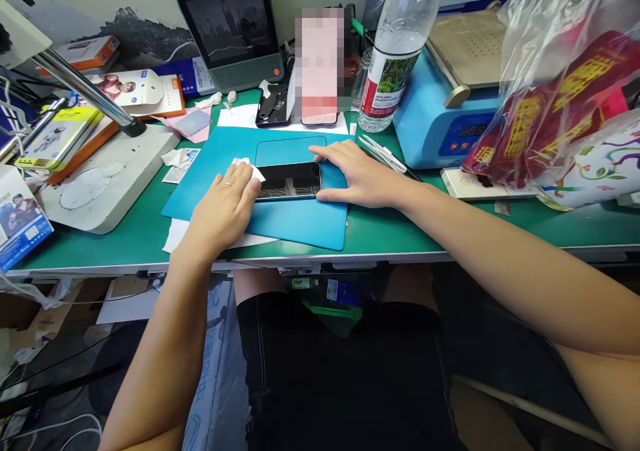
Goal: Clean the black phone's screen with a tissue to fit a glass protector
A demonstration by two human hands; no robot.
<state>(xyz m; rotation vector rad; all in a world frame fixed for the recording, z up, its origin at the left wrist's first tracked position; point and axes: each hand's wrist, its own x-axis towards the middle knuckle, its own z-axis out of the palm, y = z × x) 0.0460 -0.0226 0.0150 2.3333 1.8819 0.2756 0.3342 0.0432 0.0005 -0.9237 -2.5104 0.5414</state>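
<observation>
A smartphone (290,180) with a dark, reflective screen lies face up on a blue mat (220,184). My left hand (227,198) rests over its left end, fingers flat and together, pressing a crumpled white tissue (249,167) against it. At the right end is my right hand (357,171), thumb and index finger spread wide. Its thumb touches the phone's near right corner, while the index finger reaches past the far edge. Just behind the phone, a thin clear sheet with a dark outline (290,142) lies on the mat.
Behind the mat stand a smart display (230,28), a pixelated upright phone (320,64) and a water bottle (393,58). A blue heating machine (425,111) and red packets in a plastic bag (545,111) fill the right. Boxes (60,134) and a lamp base (107,178) occupy the left.
</observation>
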